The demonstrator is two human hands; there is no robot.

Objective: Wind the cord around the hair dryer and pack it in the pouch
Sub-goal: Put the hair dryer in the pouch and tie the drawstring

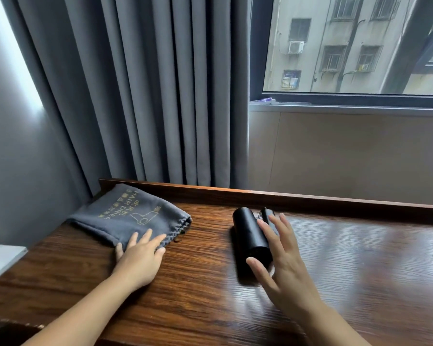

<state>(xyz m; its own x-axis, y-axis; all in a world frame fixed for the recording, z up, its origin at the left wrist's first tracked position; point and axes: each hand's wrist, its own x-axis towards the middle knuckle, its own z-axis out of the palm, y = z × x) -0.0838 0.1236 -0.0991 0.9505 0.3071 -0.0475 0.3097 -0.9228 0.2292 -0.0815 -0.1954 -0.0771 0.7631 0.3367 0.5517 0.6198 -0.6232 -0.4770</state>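
On wooden desk [200, 275]: pouch [125, 216], hair dryer [250, 236]

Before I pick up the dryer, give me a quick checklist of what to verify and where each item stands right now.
1. Dryer within reach: ok, it lies on the table under the right hand.
2. Right hand ready for a grip: ok, fingers spread open over the dryer, not closed on it.
3. Cord wound: cannot tell, only a short bit shows behind the dryer.
4. Pouch steadied: ok, the left hand rests flat on its near edge.
5. Pouch mouth open: not ok, the drawstring end looks gathered.
6. Dryer in pouch: not ok, they lie apart.
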